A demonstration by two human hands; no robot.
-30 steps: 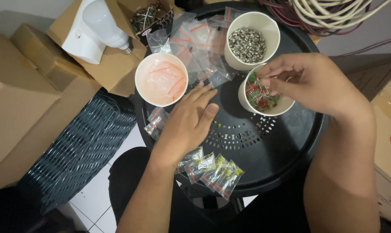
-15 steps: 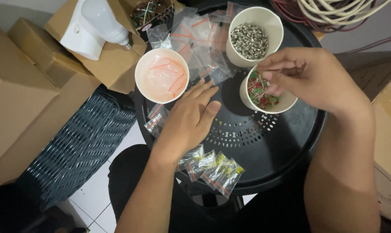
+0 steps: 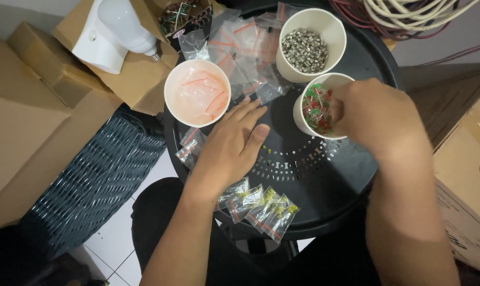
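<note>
Small clear bags (image 3: 240, 47) with red zip strips lie heaped at the top of the black round table (image 3: 324, 185), between the white cup of red strips and the cup of metal bits. Two more small bags (image 3: 188, 148) sit at the table's left edge, just beside the left hand (image 3: 232, 148). Near the front rim, a row of filled bags (image 3: 261, 206) holds yellow-green bits, overlapping one another. Brown cardboard boxes (image 3: 33, 116) stack up on the left. An open box (image 3: 139, 69) at top left carries a white lamp. Another brown box (image 3: 467, 196) stands at the right edge, with red printing on its side.
</note>
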